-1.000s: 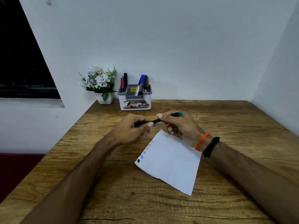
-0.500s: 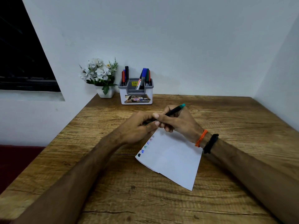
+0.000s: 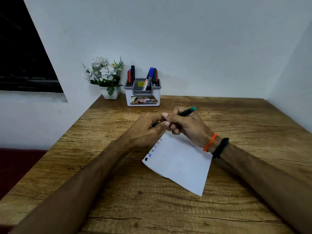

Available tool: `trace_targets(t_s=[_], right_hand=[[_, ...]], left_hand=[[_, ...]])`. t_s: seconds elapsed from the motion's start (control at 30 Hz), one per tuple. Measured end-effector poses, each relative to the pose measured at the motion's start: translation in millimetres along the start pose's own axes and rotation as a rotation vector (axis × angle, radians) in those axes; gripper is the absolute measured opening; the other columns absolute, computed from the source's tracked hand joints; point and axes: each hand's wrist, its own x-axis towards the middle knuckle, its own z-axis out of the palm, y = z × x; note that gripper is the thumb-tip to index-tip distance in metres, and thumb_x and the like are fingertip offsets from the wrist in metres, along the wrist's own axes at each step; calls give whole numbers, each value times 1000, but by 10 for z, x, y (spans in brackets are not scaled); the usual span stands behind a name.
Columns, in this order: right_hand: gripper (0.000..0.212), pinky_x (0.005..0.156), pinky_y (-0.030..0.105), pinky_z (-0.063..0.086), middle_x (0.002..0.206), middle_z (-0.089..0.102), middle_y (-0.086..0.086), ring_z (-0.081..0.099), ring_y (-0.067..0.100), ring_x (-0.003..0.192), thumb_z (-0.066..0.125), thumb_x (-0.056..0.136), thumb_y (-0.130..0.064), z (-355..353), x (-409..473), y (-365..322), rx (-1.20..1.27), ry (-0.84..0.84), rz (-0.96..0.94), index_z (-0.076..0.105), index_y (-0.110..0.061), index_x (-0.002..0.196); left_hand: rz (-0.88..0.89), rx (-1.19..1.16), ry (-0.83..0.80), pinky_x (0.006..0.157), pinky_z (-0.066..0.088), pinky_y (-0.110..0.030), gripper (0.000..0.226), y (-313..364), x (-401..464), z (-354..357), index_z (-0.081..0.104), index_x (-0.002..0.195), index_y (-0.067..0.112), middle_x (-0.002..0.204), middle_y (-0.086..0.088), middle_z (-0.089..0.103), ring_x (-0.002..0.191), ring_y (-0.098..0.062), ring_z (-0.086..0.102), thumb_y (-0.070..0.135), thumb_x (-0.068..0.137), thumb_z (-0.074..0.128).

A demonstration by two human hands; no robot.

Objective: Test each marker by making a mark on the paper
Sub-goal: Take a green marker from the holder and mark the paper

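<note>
- The right hand (image 3: pixel 187 126) is pinching the teal-ended marker (image 3: pixel 187 112) along its dark barrel, with the teal end pointing up and away toward the wall.
- The left hand (image 3: pixel 146 130) is curling its fingers round the marker's hidden near end, probably the cap; whether the cap is on or off cannot be told.
- The marker is looking light, stiff and smooth, so a firm pinch near the tip end is likely suiting it best.
- The paper (image 3: pixel 180 162) is lying flat on the desk (image 3: pixel 118 200) just below both hands, thin and apt to slide; a row of colour marks (image 3: pixel 152 150) is running along its left edge.
- The holder (image 3: pixel 142 96) of other markers is standing well apart by the wall, beside a flower pot (image 3: pixel 110 94).
- Bare wood is lying all round the sheet, with the desk's left edge well off.
</note>
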Motion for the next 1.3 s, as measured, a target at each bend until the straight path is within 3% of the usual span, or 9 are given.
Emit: trace_targets(t_s=[0.17, 0.33, 0.43, 0.53, 0.6, 0.7, 0.87, 1.17, 1.3], right_hand=[[34, 44, 20, 38, 51, 54, 2, 46, 12, 45, 65, 92, -11, -31, -4, -61, 42, 31, 26, 53, -13, 60], [27, 41, 20, 36, 53, 51, 4, 44, 11, 42, 72, 85, -16, -81, -42, -72, -34, 114, -51, 56, -13, 63], [25, 38, 17, 31, 49, 50, -2, 44, 10, 39, 75, 83, -9, -188, -26, -16, -43, 147, -36, 56, -15, 68], [4, 39, 18, 32, 51, 52, -1, 48, 11, 40, 61, 79, -14, -202, -18, -9, 63, 52, 115, 63, -11, 80], [30, 41, 21, 39, 58, 61, 6, 56, 15, 45, 49, 76, -19, -183, -25, 26, 85, -47, 214, 69, -5, 93], [30, 48, 22, 53, 70, 70, 14, 67, 18, 54, 49, 86, -14, -116, -55, 60, 81, -140, 261, 71, 4, 95], [12, 51, 23, 56, 71, 71, 15, 68, 17, 54, 61, 92, 1, -94, -121, 61, -117, -83, 195, 71, 6, 91], [10, 45, 25, 52, 68, 72, 18, 66, 18, 51, 63, 87, 5, -56, -162, 114, -325, -21, 103, 71, 7, 82], [9, 45, 24, 52, 66, 71, 17, 65, 16, 49, 64, 87, 4, -57, -162, 121, -318, -23, 100, 71, 7, 83]], left_hand=[[1, 56, 14, 84, 54, -46, 30, -34, 8, 17, 69, 101, 21, 96, 5, 73, 93, -14, 68, 40, 96, 47], [-156, 104, 15, 76, 52, -27, 45, -19, 8, -52, 61, 116, 31, 111, 14, 64, 89, -3, 62, 52, 77, 72], [-325, 160, -60, 66, 46, -19, 54, -52, -12, -179, 58, 112, 33, 100, 10, 59, 80, -5, 59, 45, 66, 84], [-385, 160, -113, 75, 52, -26, 54, -72, -31, -240, 61, 111, 34, 113, 5, 56, 88, -7, 61, 40, 64, 87], [-413, 173, -138, 86, 55, -34, 58, -94, -36, -238, 61, 114, 35, 121, 6, 53, 95, -6, 61, 39, 63, 87], [-422, 195, -147, 90, 55, -35, 60, -95, -41, -231, 60, 114, 35, 122, 7, 53, 98, -1, 57, 42, 61, 87], [-404, 261, -152, 71, 48, -19, 60, -94, -32, -225, 59, 115, 34, 108, 14, 54, 87, 2, 57, 45, 63, 85], [-428, 348, -234, 91, 44, -25, 76, -80, -5, -228, 52, 133, 30, 135, 5, 55, 101, -3, 55, 51, 66, 80], [-442, 377, -275, 93, 42, -25, 81, -50, 2, -237, 45, 142, 26, 120, 3, 62, 99, -13, 57, 48, 71, 78]])
